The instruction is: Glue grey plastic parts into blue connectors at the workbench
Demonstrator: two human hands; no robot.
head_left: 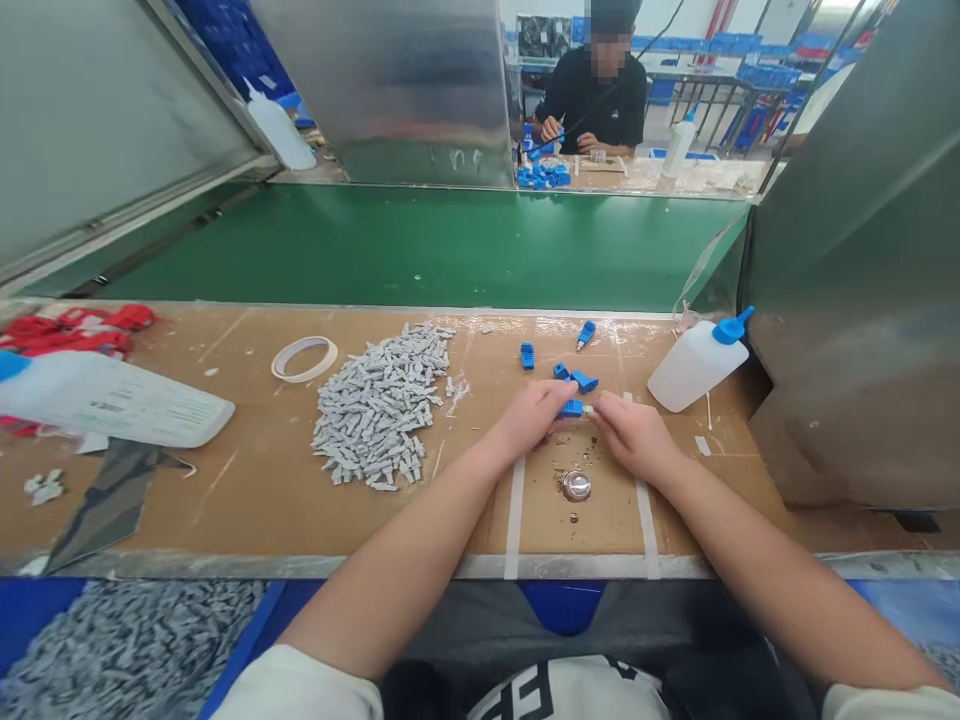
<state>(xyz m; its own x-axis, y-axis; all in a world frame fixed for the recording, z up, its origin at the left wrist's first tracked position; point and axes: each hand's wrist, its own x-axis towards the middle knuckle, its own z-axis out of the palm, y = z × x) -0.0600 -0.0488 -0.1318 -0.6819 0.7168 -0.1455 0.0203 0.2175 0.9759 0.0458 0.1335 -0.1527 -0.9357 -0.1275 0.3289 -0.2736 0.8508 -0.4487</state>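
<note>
My left hand (531, 413) pinches a small blue plastic part (572, 407) at the middle of the cardboard-covered bench (247, 480). My right hand (632, 430) meets it from the right, fingers closed on a small grey piece (589, 409) at the blue part's end. Several more blue parts (577, 378) lie just beyond the hands. A heap of small grey pieces (382, 403) sits to the left. A small round metal dish (576, 486) lies below the hands.
A white squeeze bottle with a blue nozzle (696, 361) lies on its side at right. A tape ring (304, 358) and a large bottle (112, 398) lie at left, red parts (75, 330) behind. A green conveyor (420, 245) runs beyond; another person (596, 90) works opposite.
</note>
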